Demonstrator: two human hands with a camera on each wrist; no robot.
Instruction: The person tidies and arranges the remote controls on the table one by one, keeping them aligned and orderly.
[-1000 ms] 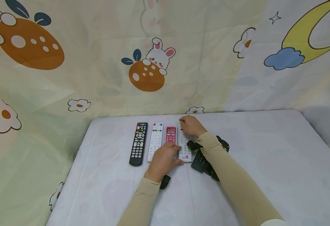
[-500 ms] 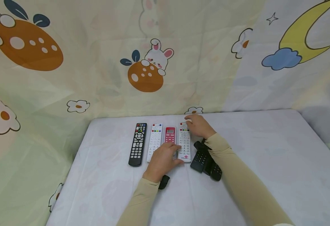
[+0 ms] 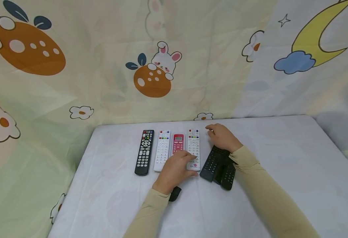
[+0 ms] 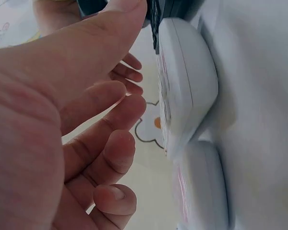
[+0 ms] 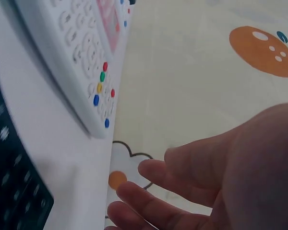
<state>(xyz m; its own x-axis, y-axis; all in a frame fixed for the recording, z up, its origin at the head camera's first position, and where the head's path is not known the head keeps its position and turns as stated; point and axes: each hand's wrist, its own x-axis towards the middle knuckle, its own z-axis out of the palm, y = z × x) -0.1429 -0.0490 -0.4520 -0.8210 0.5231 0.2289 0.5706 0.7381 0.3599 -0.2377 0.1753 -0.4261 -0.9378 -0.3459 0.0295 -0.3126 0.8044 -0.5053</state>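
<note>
My left hand [image 3: 174,170] hovers over the lower ends of a pink-fronted remote control [image 3: 178,142] and the white remote [image 3: 193,142] to its right. Its fingers are loosely bent, and in the left wrist view they stand apart from the white remote [image 4: 192,81] with nothing gripped. My right hand [image 3: 224,137] is right of that white remote, above the far end of a pile of black remotes [image 3: 210,165]. Relaxed fingers, holding nothing, show in the right wrist view, where the white remote [image 5: 77,52] lies apart from them. My left hand hides the pink remote's lower part.
Left of the pink remote lie another white remote [image 3: 162,147] and a long black remote [image 3: 144,152], side by side in a row. A patterned cloth [image 3: 102,66] hangs behind the white-covered table [image 3: 281,172].
My right hand has left the top of the right-hand white remote and moved rightward, uncovering that remote and more of the black pile. My left hand has shifted slightly to the right.
</note>
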